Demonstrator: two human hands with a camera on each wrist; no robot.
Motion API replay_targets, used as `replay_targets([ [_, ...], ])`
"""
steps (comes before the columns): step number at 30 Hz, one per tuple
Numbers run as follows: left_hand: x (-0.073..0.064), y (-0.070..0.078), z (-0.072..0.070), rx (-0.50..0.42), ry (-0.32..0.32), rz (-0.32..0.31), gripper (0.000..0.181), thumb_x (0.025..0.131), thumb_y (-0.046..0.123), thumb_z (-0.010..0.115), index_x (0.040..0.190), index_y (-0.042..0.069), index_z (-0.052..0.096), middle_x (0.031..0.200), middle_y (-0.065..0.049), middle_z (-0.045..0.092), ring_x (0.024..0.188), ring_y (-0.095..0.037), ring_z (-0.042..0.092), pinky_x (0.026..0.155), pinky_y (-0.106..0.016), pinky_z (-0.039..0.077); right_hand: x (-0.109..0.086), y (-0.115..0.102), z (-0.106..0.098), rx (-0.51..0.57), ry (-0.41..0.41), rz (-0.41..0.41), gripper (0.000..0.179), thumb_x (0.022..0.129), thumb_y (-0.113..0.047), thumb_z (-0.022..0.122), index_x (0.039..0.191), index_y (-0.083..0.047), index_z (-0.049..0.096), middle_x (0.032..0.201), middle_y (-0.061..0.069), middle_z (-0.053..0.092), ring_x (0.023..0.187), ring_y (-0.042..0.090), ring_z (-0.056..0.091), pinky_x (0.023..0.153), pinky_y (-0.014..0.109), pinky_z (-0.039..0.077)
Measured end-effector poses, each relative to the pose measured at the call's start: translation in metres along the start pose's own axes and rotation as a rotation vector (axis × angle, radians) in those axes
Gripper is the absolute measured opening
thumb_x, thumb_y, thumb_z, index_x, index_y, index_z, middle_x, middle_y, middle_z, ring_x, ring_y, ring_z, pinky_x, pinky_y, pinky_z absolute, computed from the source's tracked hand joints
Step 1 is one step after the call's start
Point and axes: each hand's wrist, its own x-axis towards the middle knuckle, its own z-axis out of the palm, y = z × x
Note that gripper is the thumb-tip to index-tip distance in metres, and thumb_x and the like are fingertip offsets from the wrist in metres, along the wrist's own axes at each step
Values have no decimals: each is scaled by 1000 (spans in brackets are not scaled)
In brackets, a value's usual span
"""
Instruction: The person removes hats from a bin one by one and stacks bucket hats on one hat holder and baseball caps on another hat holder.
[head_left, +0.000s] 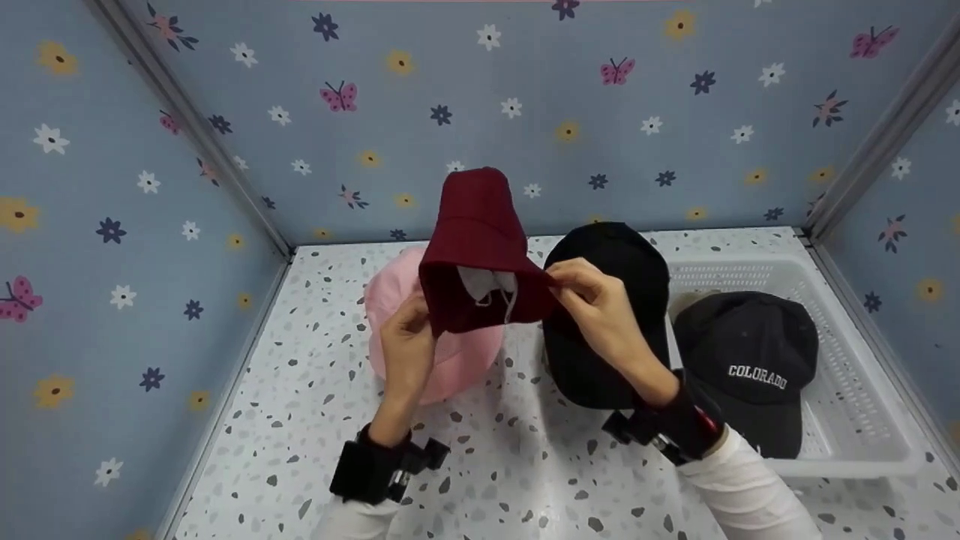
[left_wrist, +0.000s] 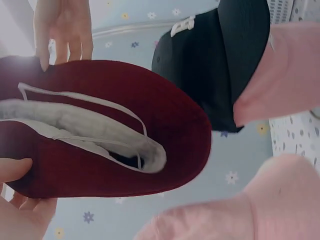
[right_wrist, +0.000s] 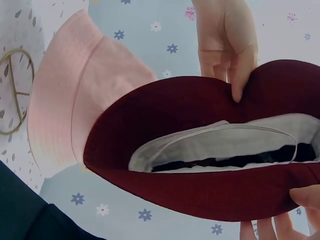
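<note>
A dark red bucket hat (head_left: 480,232) is held up above the table, its opening tilted toward me. My left hand (head_left: 409,345) pinches the brim at its left edge, and my right hand (head_left: 604,311) pinches the brim on the right. Inside, a pale lining (right_wrist: 200,135) and a thin white cord (left_wrist: 90,97) show. Behind my left hand is a pink bucket hat (head_left: 457,367), partly covered by the red one. A black cap (head_left: 600,375) stands behind my right hand, its brim hanging downward.
At the right a white perforated basket (head_left: 862,405) holds a dark cap (head_left: 750,337) lettered COLORADO, with a beige thing (head_left: 684,301) behind it. A gold wire ring (right_wrist: 31,75) shows beside the pink hat. Flowered walls (head_left: 480,90) enclose the speckled table (head_left: 285,420).
</note>
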Motion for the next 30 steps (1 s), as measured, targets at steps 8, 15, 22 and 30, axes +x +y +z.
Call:
replay_targets([
  [8, 9, -5, -21, 43, 31, -7, 5, 78, -13, 56, 77, -13, 61, 91, -2, 56, 93, -16, 51, 76, -23, 46, 8, -9, -3, -140, 78, -13, 30, 76, 18, 44, 84, 2, 69, 94, 19, 54, 90, 13, 47, 72, 17, 40],
  [15, 14, -8, -30, 4, 113, -136, 12, 81, -6, 57, 89, -6, 66, 84, -2, 55, 82, -13, 54, 72, -22, 48, 13, -28, 6, -106, 144, -23, 25, 76, 19, 41, 83, 12, 65, 92, 25, 47, 87, 15, 43, 72, 19, 40],
  [22, 18, -8, -34, -87, 122, -238, 15, 84, 3, 57, 96, 2, 66, 91, -1, 63, 88, -16, 58, 73, -24, 47, 18, -17, 11, -117, 193, -57, 21, 80, 15, 46, 82, 9, 66, 91, 21, 48, 88, 17, 41, 73, 22, 39],
  [30, 29, -6, -38, -207, 132, -349, 19, 87, 2, 53, 104, 0, 61, 99, -4, 61, 94, -17, 55, 78, -24, 46, 26, 13, 13, -55, 212, -62, 20, 85, 7, 49, 85, 2, 68, 94, 11, 49, 90, 15, 42, 75, 21, 40],
])
